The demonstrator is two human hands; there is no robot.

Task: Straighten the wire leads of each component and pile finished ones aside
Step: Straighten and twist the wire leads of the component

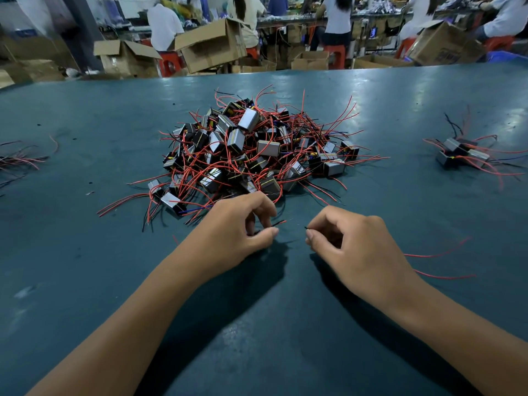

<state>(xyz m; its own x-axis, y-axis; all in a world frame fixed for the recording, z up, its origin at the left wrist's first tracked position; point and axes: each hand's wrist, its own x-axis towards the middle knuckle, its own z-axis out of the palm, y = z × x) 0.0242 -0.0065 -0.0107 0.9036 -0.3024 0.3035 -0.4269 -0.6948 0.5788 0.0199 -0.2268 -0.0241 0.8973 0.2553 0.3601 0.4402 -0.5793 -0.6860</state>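
A big heap of small grey-and-black components [251, 150] with tangled red and black wire leads lies mid-table. Just in front of it, my left hand [243, 227] pinches a thin lead [278, 223] whose red end pokes out past thumb and forefinger. My right hand [351, 247] is closed beside it, thumb and forefinger pinching a short dark lead tip [307, 228]. Two long red leads [437, 255] trail out to the right from under my right hand. The body of the component they belong to is hidden by my hands.
A small pile of components [460, 154] sits at the right on the dark green table [85, 252]. Loose red and black leads [20, 160] show at the left edge. Beyond the far table edge are open cardboard boxes [211, 47], red stools and seated people.
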